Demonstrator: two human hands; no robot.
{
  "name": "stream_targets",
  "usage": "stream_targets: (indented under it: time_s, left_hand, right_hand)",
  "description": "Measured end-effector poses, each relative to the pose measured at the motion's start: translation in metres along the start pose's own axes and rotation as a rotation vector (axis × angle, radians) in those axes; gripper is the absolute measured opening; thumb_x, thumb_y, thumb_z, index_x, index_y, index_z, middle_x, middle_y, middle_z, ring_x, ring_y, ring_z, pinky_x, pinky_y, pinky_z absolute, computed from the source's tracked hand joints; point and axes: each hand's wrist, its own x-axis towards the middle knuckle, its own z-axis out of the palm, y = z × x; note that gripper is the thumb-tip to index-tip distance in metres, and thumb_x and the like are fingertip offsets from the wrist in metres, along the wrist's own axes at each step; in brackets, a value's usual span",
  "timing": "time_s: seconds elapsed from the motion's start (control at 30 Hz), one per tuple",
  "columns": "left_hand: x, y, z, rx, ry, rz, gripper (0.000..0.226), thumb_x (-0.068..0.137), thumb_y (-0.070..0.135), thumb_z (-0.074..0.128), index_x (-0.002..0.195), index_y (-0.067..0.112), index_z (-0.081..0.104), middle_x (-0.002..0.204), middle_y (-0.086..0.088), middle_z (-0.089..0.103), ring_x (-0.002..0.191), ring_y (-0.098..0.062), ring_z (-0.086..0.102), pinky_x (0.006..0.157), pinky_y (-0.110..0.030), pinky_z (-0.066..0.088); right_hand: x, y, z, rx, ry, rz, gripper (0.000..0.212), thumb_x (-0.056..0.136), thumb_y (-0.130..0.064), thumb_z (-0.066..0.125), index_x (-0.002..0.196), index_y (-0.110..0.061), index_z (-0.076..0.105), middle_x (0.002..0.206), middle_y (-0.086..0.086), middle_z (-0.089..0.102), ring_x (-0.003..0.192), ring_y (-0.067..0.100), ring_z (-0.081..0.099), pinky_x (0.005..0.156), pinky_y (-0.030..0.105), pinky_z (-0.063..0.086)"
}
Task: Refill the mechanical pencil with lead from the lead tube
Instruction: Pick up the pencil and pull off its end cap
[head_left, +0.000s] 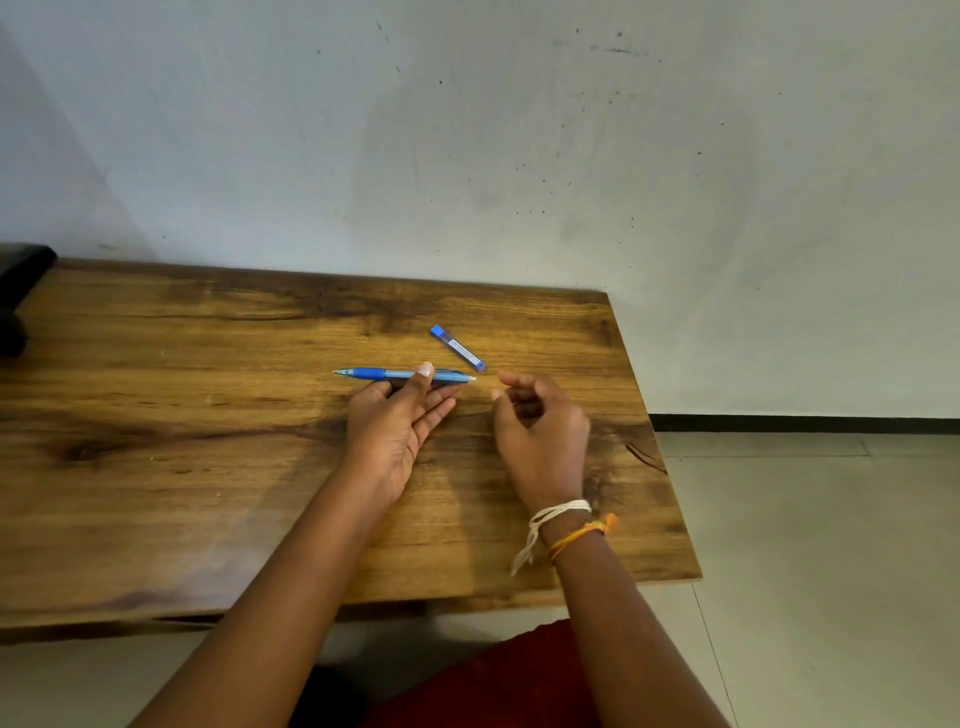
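Bare forearms, no sleeves. The right wrist wears a knotted white thread (550, 517) with loose ends and an orange band (582, 535); red clothing (498, 680) covers the lap.

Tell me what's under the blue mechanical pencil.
Under the blue mechanical pencil are the left hand fingers, with its thumb on top. The wooden table lies beneath; whether the pencil touches it is hidden.
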Motion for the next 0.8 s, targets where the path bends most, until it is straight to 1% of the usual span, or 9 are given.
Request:
stream_targets:
  time_s: [0.03, 0.1, 0.2, 0.27, 0.43, 0.5, 0.6, 0.73, 0.8]
  left_hand:
    - [0.000, 0.000, 0.000, -0.001, -0.012, 0.003, 0.013, 0.091, 0.009, 0.059, 0.099, -0.001, 0.060, 0.096, -0.021, 0.072, 0.086, -0.024, 0.074, 0.077, -0.030, 0.060]
    - [-0.001, 0.002, -0.001, -0.012, -0.034, 0.003, 0.011, 0.092, 0.009, 0.058, 0.098, -0.001, 0.059, 0.093, -0.021, 0.072, 0.085, -0.025, 0.074, 0.076, -0.030, 0.060]
    - [-0.001, 0.002, -0.003, -0.026, -0.045, 0.001, 0.008, 0.093, 0.008, 0.057, 0.095, 0.001, 0.059, 0.083, -0.016, 0.075, 0.080, -0.022, 0.074, 0.071, -0.028, 0.060]
    - [0.000, 0.002, -0.004, -0.015, -0.028, 0.001, 0.008, 0.092, 0.009, 0.057, 0.094, 0.001, 0.060, 0.079, -0.013, 0.075, 0.078, -0.020, 0.074, 0.070, -0.026, 0.059]
    - [0.001, 0.000, -0.002, 0.021, -0.007, 0.006, 0.009, 0.092, 0.008, 0.058, 0.091, 0.000, 0.061, 0.083, -0.018, 0.072, 0.074, -0.019, 0.074, 0.069, -0.026, 0.059]
    - [0.002, 0.000, -0.003, 0.011, -0.010, 0.000, 0.010, 0.092, 0.008, 0.057, 0.093, -0.001, 0.060, 0.081, -0.018, 0.074, 0.076, -0.021, 0.074, 0.069, -0.026, 0.059]
    - [0.003, 0.002, -0.004, -0.013, -0.013, -0.015, 0.011, 0.093, 0.008, 0.056, 0.095, -0.003, 0.059, 0.079, -0.018, 0.075, 0.077, -0.022, 0.075, 0.070, -0.028, 0.060]
    - [0.003, 0.001, -0.003, 0.011, -0.002, -0.008, 0.011, 0.092, 0.008, 0.058, 0.098, -0.001, 0.058, 0.091, -0.022, 0.071, 0.079, -0.022, 0.074, 0.076, -0.032, 0.060]
    - [0.003, 0.000, -0.002, 0.016, -0.002, -0.009, 0.012, 0.092, 0.008, 0.058, 0.099, -0.001, 0.058, 0.095, -0.023, 0.070, 0.081, -0.023, 0.073, 0.077, -0.033, 0.060]
  right_hand:
    - [-0.003, -0.003, 0.006, 0.049, -0.041, 0.020, 0.017, 0.083, -0.013, 0.070, 0.100, -0.015, 0.071, 0.077, -0.020, 0.062, 0.068, -0.009, 0.061, 0.065, 0.006, 0.048]
    - [-0.006, -0.007, 0.016, 0.122, -0.092, 0.061, 0.014, 0.084, -0.014, 0.070, 0.098, -0.017, 0.070, 0.076, -0.021, 0.064, 0.069, -0.007, 0.063, 0.070, 0.015, 0.054]
    - [-0.006, -0.007, 0.022, 0.189, -0.111, 0.100, 0.008, 0.087, -0.014, 0.067, 0.090, -0.022, 0.068, 0.079, -0.012, 0.069, 0.075, 0.007, 0.070, 0.073, 0.034, 0.059]
    - [-0.004, -0.005, 0.021, 0.226, -0.116, 0.129, 0.014, 0.088, -0.012, 0.066, 0.084, -0.025, 0.067, 0.080, -0.005, 0.072, 0.076, 0.014, 0.072, 0.073, 0.039, 0.060]
    - [-0.005, -0.004, 0.020, 0.292, -0.140, 0.161, 0.030, 0.089, -0.002, 0.062, 0.078, -0.030, 0.060, 0.076, -0.006, 0.070, 0.070, 0.006, 0.071, 0.063, 0.020, 0.058]
    - [-0.004, -0.003, 0.020, 0.320, -0.141, 0.180, 0.027, 0.091, -0.001, 0.059, 0.080, -0.026, 0.059, 0.078, -0.002, 0.071, 0.071, 0.007, 0.072, 0.062, 0.019, 0.057]
    - [-0.003, -0.003, 0.019, 0.336, -0.143, 0.191, 0.020, 0.092, -0.002, 0.057, 0.083, -0.020, 0.059, 0.081, 0.001, 0.073, 0.074, 0.011, 0.074, 0.065, 0.025, 0.058]
    - [-0.001, 0.000, 0.009, -0.017, -0.061, 0.031, 0.005, 0.084, -0.014, 0.068, 0.086, -0.019, 0.068, 0.082, -0.006, 0.070, 0.072, 0.003, 0.065, 0.068, 0.020, 0.051]
    - [0.001, 0.003, 0.000, -0.151, -0.033, 0.035, 0.008, 0.082, -0.017, 0.069, 0.090, -0.018, 0.073, 0.089, -0.002, 0.070, 0.077, 0.008, 0.065, 0.071, 0.024, 0.053]
